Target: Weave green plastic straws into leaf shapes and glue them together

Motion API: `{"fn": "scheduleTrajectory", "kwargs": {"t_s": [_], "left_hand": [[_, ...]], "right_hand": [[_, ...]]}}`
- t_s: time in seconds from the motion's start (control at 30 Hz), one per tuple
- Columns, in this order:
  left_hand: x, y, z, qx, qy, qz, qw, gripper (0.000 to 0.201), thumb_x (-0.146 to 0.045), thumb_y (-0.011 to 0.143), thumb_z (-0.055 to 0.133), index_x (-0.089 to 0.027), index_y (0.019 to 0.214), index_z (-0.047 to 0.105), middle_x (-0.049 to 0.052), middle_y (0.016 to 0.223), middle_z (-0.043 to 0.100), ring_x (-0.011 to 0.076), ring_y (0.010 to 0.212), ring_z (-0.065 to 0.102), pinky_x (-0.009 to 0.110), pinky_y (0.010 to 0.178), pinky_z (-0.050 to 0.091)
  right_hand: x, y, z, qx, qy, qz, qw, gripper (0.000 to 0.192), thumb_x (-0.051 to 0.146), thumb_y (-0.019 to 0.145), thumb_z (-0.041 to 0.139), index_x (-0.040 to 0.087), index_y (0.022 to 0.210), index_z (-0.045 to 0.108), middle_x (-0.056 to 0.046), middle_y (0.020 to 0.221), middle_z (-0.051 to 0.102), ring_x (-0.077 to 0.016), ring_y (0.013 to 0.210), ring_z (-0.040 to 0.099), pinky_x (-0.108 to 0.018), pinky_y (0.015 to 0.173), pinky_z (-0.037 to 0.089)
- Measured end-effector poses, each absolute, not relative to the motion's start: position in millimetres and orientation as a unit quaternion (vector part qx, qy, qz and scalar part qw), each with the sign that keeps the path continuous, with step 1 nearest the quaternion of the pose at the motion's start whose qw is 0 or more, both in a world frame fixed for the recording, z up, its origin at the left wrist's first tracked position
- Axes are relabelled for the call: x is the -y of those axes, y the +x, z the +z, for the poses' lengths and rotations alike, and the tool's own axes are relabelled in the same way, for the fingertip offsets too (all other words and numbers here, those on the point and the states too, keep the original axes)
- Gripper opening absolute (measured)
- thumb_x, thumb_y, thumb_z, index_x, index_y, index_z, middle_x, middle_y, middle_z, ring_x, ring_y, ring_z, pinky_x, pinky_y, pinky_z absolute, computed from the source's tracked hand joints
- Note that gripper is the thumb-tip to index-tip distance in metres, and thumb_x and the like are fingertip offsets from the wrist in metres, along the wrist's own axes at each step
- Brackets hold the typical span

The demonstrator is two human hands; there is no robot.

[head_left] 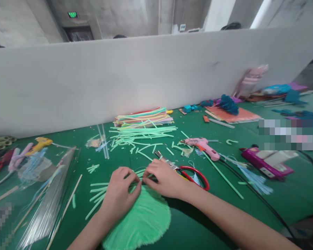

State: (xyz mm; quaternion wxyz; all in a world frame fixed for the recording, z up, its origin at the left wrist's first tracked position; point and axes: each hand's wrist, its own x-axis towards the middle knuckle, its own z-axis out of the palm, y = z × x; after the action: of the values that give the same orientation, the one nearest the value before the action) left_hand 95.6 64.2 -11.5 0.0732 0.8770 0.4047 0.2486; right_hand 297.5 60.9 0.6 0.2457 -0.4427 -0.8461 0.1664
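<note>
Fingertips of both hands meet at one spot, at top edge of the green fan-shaped piece [143,218]; left hand [119,194] has fingers curled, thumb and forefinger pinched on a thin green strip at that edge; right hand [163,178] likewise bent, fingertips pressing/pinching the same bit from the other side; exact grip partly hidden by knuckles, so can't tell how much each hand holds beyond that strip. Fan piece lies flat on the green table [214,222], rounded end toward the person, partly under left wrist; made of many fine green strips set side by side.

Just behind right hand: red-handled scissors [187,172], blades poking out past the knuckles, handles to the right, lying on table, untouched. Left of left hand: loose cut green straw bits [97,194], scattered. Further back, centre: pile of long green straws [143,133], and behind it a stack of mixed-colour straws [143,117] near the white partition [146,73].

Right of centre: pink glue gun [203,146] lying on its side, a long green stick running from near it toward the front; further right a magenta device [266,162] w/ black cable trailing off to front right. Far right back: orange sheet [232,116] w/ dark blue fluffy stuff on it.

Left side: clear plastic packet [44,205] of transparent straws, thin wooden stick [67,205] beside it; yellow glue gun [40,144] at back left.
</note>
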Motion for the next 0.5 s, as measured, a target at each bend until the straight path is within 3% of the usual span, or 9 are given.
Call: {"fn": "scheduleTrajectory", "kwargs": {"t_s": [0.5], "left_hand": [[-63.0,95.9,-10.1,-0.419,0.874,0.236,0.072,0.008,-0.016,0.084,0.053,-0.021,0.079,0.054,0.004,0.085,0.057,0.0231,0.089,0.054,0.040,0.080,0.042]], "right_hand": [[-61.5,298.5,-1.4,0.857,-0.432,0.157,0.235,0.012,0.027,0.089,0.061,0.018,0.083,0.066,-0.003,0.081,0.066,-0.0172,0.084,0.055,-0.030,0.075,0.035]]}}
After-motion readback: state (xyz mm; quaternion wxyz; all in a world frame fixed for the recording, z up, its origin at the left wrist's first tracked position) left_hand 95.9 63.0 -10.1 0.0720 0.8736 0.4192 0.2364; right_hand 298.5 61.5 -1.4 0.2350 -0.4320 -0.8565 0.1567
